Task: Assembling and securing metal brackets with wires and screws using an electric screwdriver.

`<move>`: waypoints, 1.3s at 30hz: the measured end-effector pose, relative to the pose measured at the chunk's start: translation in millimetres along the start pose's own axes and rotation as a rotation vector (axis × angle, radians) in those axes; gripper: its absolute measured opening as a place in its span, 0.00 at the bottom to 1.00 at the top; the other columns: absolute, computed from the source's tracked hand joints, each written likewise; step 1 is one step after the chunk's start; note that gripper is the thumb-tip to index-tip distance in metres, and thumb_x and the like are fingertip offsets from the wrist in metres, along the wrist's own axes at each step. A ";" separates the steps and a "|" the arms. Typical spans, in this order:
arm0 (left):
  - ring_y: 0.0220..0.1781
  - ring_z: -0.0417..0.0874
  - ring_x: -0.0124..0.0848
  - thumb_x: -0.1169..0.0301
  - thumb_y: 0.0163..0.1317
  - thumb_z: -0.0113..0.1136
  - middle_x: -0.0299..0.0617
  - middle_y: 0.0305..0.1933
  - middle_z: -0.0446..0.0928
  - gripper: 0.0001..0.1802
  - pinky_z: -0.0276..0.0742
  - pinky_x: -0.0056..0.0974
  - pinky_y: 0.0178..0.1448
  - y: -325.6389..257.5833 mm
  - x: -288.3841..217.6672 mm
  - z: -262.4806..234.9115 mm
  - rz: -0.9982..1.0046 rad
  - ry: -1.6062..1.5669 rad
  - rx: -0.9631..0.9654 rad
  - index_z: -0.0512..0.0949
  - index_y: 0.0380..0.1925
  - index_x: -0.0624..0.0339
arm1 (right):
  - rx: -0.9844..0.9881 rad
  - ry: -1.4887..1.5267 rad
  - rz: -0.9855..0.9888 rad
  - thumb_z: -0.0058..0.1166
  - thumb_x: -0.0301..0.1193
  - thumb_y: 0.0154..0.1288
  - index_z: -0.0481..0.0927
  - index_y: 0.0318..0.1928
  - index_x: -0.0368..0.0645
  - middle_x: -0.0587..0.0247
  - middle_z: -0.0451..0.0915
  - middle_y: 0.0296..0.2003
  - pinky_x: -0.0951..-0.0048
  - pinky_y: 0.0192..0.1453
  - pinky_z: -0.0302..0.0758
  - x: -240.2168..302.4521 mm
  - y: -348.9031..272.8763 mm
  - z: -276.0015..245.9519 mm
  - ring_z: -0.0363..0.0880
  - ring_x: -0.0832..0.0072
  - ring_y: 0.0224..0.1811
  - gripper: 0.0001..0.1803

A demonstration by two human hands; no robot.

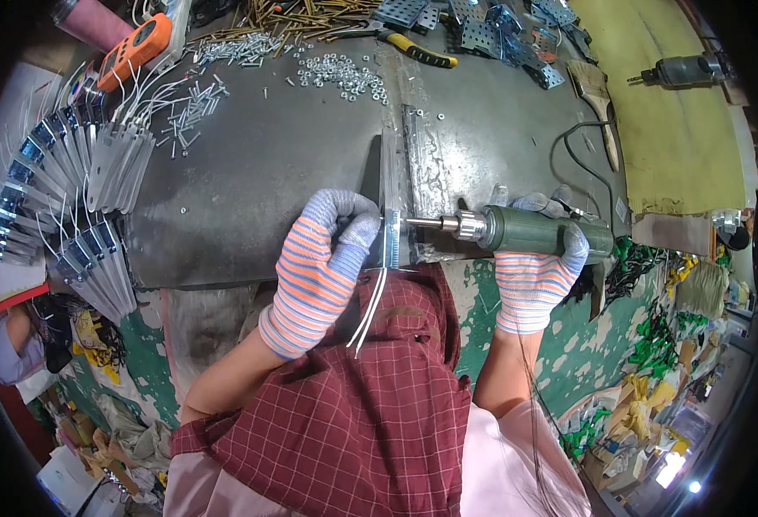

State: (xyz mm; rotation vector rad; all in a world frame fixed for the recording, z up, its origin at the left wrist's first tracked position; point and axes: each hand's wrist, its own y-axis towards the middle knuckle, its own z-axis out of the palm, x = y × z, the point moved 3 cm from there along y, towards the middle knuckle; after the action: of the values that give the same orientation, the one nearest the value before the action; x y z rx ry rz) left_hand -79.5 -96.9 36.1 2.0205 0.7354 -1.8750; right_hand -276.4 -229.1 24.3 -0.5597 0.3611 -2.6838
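My right hand [534, 267], in a striped glove, is wrapped round a green electric screwdriver [525, 231] held level. Its bit points left and meets the side of a narrow clear strip with a metal bracket [393, 233]. That strip stands on edge at the table's front, two white wires [370, 314] hanging from its near end. From the other side my left hand [331, 250], gloved alike, pinches the bracket end between thumb and fingers. Whatever sits between its fingertips and the bracket is hidden.
Loose nuts [340, 76], screws [193, 112] and perforated metal plates [482, 34] lie along the back. Yellow-handled pliers [417, 50] rest there too. Similar wired strips [124, 164] fan out at left, beside an orange meter [135, 52]. A brush [594, 95] and a second screwdriver [685, 71] lie right.
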 end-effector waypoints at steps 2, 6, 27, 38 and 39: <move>0.33 0.78 0.24 0.75 0.64 0.58 0.38 0.32 0.78 0.05 0.76 0.30 0.40 -3.1 -3.8 3.2 0.040 0.087 -0.042 0.76 0.39 0.61 | 0.052 -0.008 -0.017 0.61 0.31 0.50 0.80 0.40 0.43 0.62 0.81 0.36 0.41 0.73 0.56 -0.6 -0.6 4.1 0.78 0.64 0.45 0.14; 0.31 0.74 0.20 0.73 0.67 0.55 0.36 0.30 0.75 0.05 0.73 0.28 0.37 -5.7 -2.0 10.1 0.125 0.229 -0.102 0.72 0.39 0.62 | 0.148 0.034 -0.004 0.64 0.30 0.52 0.74 0.56 0.42 0.66 0.76 0.38 0.47 0.74 0.53 0.4 -0.6 6.1 0.75 0.66 0.46 0.28; 0.39 0.74 0.41 0.71 0.39 0.68 0.40 0.33 0.72 0.20 0.72 0.51 0.57 15.6 -8.3 -50.9 0.995 0.960 -0.125 0.76 0.36 0.54 | 0.450 -2.259 -0.711 0.64 0.34 0.57 0.60 0.69 0.43 0.40 0.75 0.53 0.57 0.56 0.72 37.2 68.4 62.8 0.75 0.48 0.52 0.41; 0.52 0.76 0.48 0.65 0.46 0.73 0.49 0.55 0.73 0.31 0.69 0.48 0.58 -18.7 1.5 -72.0 0.599 0.439 -0.499 0.71 0.51 0.52 | 0.271 -2.468 -1.170 0.59 0.29 0.62 0.71 0.62 0.40 0.46 0.74 0.54 0.59 0.62 0.68 36.5 59.5 62.2 0.73 0.54 0.56 0.27; 0.53 0.75 0.49 0.62 0.50 0.71 0.53 0.55 0.71 0.31 0.70 0.49 0.58 -32.5 -5.4 -89.2 0.660 0.517 -0.608 0.70 0.53 0.57 | 0.382 -2.291 -1.143 0.58 0.28 0.62 0.71 0.62 0.39 0.47 0.74 0.53 0.60 0.62 0.68 30.2 53.4 60.9 0.73 0.55 0.56 0.26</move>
State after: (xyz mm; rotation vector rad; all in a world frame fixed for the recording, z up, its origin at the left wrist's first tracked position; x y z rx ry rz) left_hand -22.6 -23.3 55.8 1.9800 0.5514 -0.6669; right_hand -259.8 -299.7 71.3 -3.2765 -1.2608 -0.6916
